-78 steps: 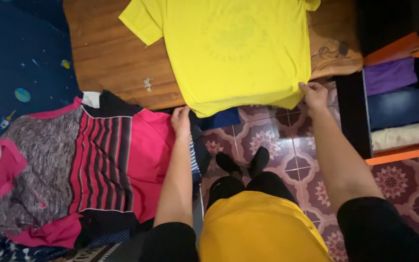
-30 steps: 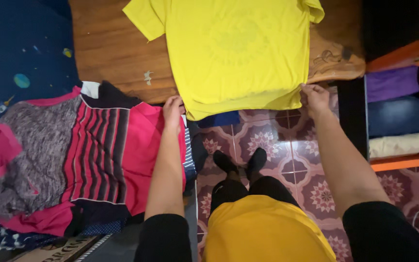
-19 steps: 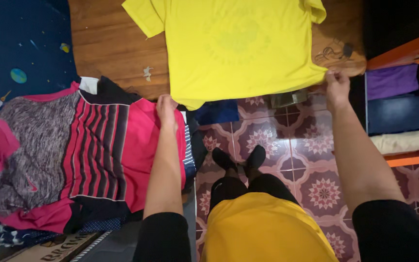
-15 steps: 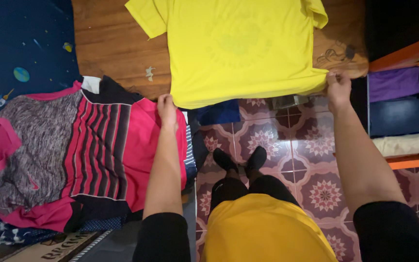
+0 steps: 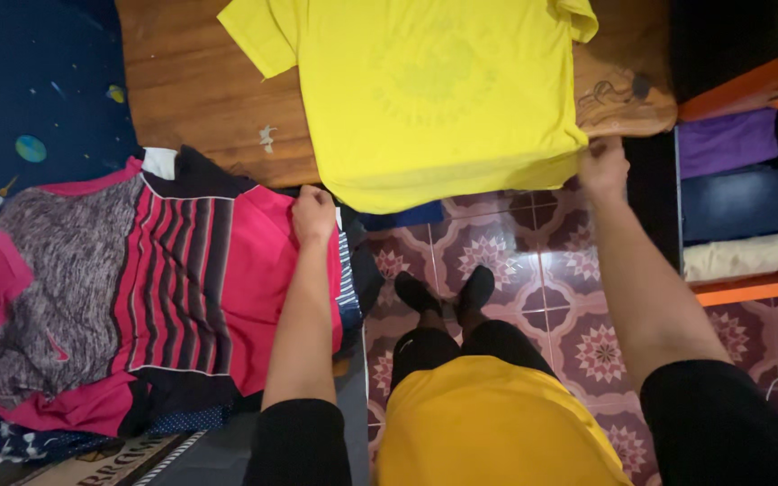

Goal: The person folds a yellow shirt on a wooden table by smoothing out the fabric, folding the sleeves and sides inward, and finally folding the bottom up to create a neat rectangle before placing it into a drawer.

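On the wooden counter (image 5: 200,99) a yellow T-shirt (image 5: 425,90) lies spread flat with a faint round print on it, its hem hanging over the near edge, where the left hand (image 5: 314,214) and right hand (image 5: 602,166) each pinch a bottom corner, beside a pink striped shirt (image 5: 191,279).

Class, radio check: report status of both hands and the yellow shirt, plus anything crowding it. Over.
Left hand and right hand pinch hem corners of yellow T-shirt, spread flat on wooden table. Pink striped shirt pile sits beside left hand.
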